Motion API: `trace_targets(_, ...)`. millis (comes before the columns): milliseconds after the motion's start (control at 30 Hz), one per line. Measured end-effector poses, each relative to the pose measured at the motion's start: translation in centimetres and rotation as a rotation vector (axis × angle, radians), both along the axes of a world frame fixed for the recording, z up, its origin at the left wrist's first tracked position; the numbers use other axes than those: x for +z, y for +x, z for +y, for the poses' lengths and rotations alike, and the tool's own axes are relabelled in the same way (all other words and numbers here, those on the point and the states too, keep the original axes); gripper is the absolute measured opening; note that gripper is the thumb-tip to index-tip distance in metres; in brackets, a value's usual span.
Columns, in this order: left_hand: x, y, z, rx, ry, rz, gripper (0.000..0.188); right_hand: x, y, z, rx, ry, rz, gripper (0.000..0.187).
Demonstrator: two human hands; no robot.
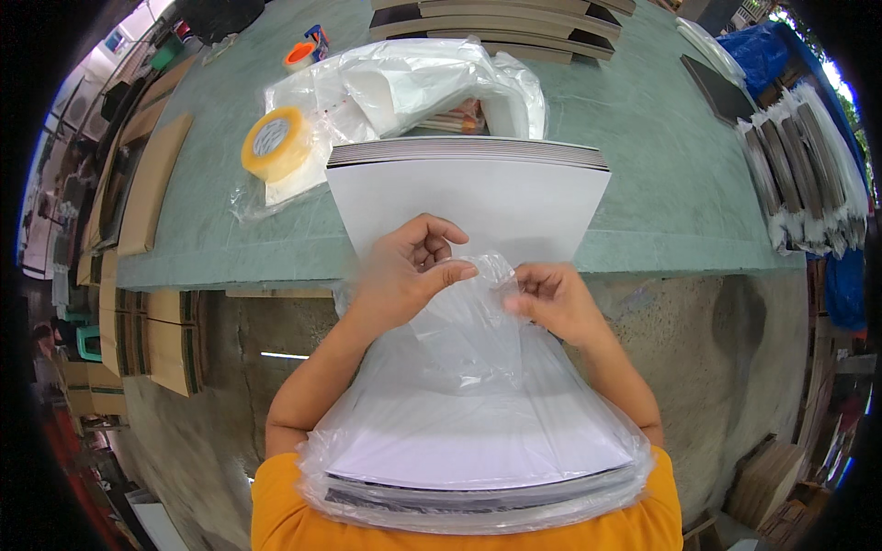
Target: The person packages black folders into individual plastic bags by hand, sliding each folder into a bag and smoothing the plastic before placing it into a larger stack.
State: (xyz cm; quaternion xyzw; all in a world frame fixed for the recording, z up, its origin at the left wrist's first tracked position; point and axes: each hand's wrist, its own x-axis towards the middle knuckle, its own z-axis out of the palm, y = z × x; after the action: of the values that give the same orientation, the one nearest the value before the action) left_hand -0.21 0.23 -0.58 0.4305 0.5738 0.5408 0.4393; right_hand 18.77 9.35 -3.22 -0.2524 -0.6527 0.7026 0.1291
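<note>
A clear plastic bag (482, 372) with a stack of white boards inside rests against my body, its mouth end bunched up in front of me. My left hand (404, 275) has curled fingers and its thumb on the bunched film. On the other side, my right hand (556, 298) pinches the film's edge between thumb and fingers. Just beyond both hands, another stack of white boards (469, 197) with dark-edged layers stands on the table's near edge; my left fingers partly cover it.
A green table (230, 262) carries a yellow tape roll (276, 144), crumpled white plastic (395, 87) and an orange tape roll (299, 57). Stacked grey boards (496, 23) lie at the far side. Wrapped bundles (804, 165) stand at right, cardboard pieces (156, 184) at left.
</note>
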Motion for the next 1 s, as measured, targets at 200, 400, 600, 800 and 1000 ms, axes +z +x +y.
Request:
trace_targets(200,0.7,-0.5,-0.2,0.086,0.192,0.626,0.017,1.9,0.2,0.8,-0.035,-0.005,-0.212,0.022)
trace_targets(400,1.8,2.3,-0.6,-0.245,0.005,0.187,0.018,0.3,-1.4,-0.5,-0.127,-0.57,0.256,0.021)
trace_targets(600,-0.4,-9.3,-4.4,0.549,-0.122,0.439,0.007,1.0,1.8,0.7,-0.091,-0.652,0.444,0.015)
trace_targets(800,3.1,2.0,-3.8,-0.142,0.267,0.669,0.017,4.8,-0.6,-0.7,-0.13,0.132,0.53,0.021)
trace_targets(1000,5.0,1.9,-2.7,-0.152,0.174,0.399,0.027,6.2,-2.1,-1.3,-0.076,0.34,0.332,0.035)
